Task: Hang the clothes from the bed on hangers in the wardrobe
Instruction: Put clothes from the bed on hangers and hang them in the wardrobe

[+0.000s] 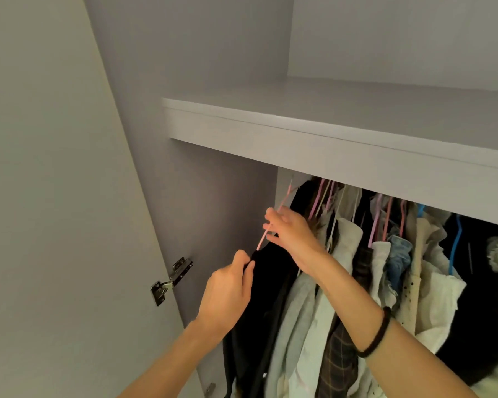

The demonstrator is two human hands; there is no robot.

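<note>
A black garment (266, 294) hangs at the far left end of the wardrobe, on a pink hanger (282, 205) whose hook goes up behind the shelf edge. My left hand (227, 291) pinches the garment's top edge near the hanger's lower arm. My right hand (289, 229) is higher up, its fingers curled around the pink hanger's sloping arm just above the black cloth. The rail itself is hidden behind the shelf.
Several light, denim and dark clothes (385, 271) on pink, white and blue hangers fill the wardrobe to the right. A grey shelf (328, 139) overhangs them. The open door (55, 196) with a metal hinge (171, 280) stands at left.
</note>
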